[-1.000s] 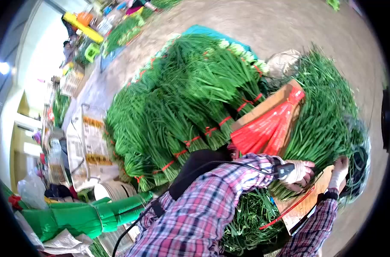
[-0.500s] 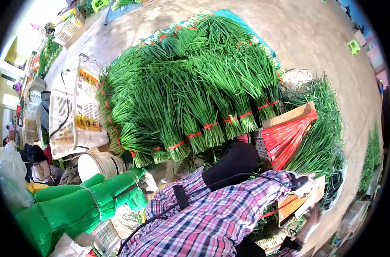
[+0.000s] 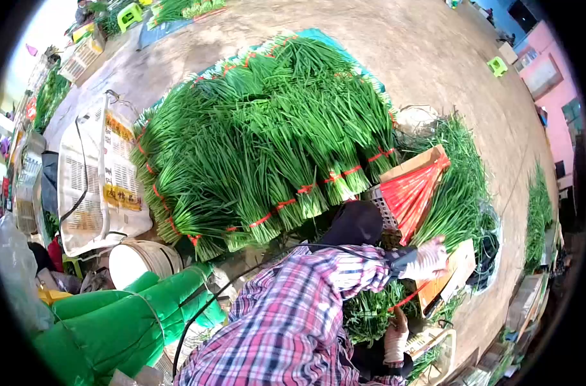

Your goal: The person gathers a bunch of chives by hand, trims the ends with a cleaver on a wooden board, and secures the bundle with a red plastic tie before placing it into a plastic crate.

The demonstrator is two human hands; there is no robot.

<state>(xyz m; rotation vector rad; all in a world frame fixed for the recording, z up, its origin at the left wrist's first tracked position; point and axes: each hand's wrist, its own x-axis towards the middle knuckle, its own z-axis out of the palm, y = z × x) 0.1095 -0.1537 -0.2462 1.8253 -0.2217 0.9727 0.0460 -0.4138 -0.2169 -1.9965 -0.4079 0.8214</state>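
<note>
My left hand [image 3: 428, 258], in a pale glove with the fingers partly bare, reaches over an orange-and-tan cardboard piece [image 3: 457, 270]. Its fingers look stretched out. Lower down, my right hand [image 3: 396, 338], also in a pale glove, has its fingertips together at the near end of a red tie strip [image 3: 409, 298]. This strip runs up toward my left hand, where its other end is hidden. Loose greens [image 3: 370, 314] lie under my forearm, beside the strip. Below my left hand's sleeve, a white plastic crate [image 3: 448, 354] stands near my right wrist.
Bundled chive-like greens [image 3: 261, 141] with red ties cover a teal sheet. More loose greens [image 3: 460, 180] lie beside a box holding red strips [image 3: 409, 199]. At left are a white basket [image 3: 81, 186], a bucket [image 3: 145, 262] and green rolls [image 3: 113, 315].
The view has shifted. My left hand has drawn back slightly over the cardboard. My right hand has come from beyond the cardboard to the near end of the red strip.
</note>
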